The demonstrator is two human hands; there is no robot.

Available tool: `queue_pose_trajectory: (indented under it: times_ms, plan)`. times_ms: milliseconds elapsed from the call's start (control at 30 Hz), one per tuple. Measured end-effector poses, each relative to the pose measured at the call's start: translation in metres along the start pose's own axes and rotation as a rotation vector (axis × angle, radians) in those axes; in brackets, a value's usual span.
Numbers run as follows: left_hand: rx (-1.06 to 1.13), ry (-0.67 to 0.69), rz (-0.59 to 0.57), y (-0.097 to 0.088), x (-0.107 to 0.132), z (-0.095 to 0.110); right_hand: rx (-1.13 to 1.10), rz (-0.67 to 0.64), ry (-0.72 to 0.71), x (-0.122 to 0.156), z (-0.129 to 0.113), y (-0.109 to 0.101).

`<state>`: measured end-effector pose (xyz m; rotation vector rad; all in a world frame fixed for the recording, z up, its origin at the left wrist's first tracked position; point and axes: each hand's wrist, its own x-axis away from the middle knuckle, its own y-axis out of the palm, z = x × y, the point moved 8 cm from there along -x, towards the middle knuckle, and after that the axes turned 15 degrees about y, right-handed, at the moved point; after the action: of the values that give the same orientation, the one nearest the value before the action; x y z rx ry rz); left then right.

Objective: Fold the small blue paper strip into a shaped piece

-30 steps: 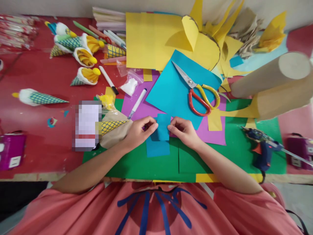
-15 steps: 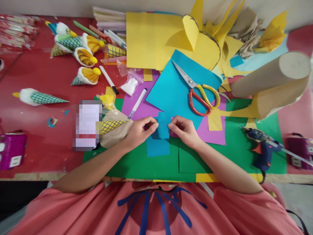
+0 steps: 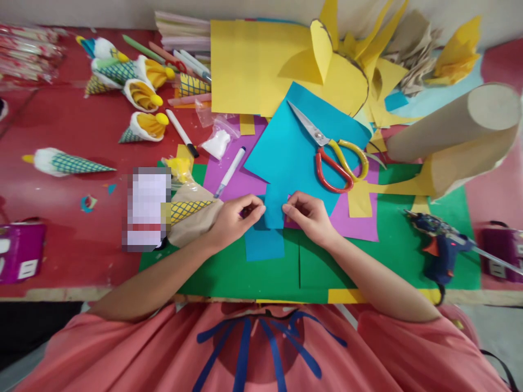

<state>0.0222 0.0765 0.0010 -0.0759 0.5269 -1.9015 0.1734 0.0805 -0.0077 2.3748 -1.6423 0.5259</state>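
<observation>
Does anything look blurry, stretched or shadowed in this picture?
Head view, right: the brown roll looks stretched; head view, left: coarse squares mask the pale object; head view, top: the yellow flap seems to shade the yellow sheet; head view, centre: left hand, right hand and small blue paper look fairly clear.

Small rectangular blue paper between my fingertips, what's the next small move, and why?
Probably lay the small rectangular blue paper down on the flat blue paper piece under it: the left hand and right hand pinch its opposite side edges, and it overlaps that piece, whose near part shows against the green sheet.
</observation>
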Motion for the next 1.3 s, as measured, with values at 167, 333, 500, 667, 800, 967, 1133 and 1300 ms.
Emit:
queue_pose_trajectory:
  times_ms: [167,333,500,667,800,967,1133,1300]
  plan:
    - [-0.01,0.025,-0.032,0.002,0.0,0.003,-0.058,0.019,0.01,-0.001,-0.001,-0.002]
    - [-0.057,0.049,-0.032,0.002,-0.001,0.005,-0.064,0.023,0.022,-0.002,0.0,-0.003]
    - [-0.07,0.049,-0.025,0.002,0.0,0.005,-0.07,0.015,0.01,-0.001,-0.001,-0.002]
    - [-0.077,0.038,-0.028,0.002,-0.001,0.005,-0.061,0.026,0.028,-0.001,-0.001,-0.002]
    - [-0.087,0.047,-0.045,0.002,-0.001,0.005,-0.081,0.042,0.025,-0.002,0.0,-0.005]
    - [-0.106,0.055,-0.045,0.002,0.0,0.005,-0.091,0.04,0.021,-0.002,0.0,-0.005]
    - [-0.095,0.043,-0.058,0.003,0.0,0.006,-0.1,0.061,0.033,-0.003,0.003,-0.008]
    - [-0.098,0.052,-0.082,0.005,0.001,0.006,-0.126,0.074,0.039,-0.004,0.006,-0.011]
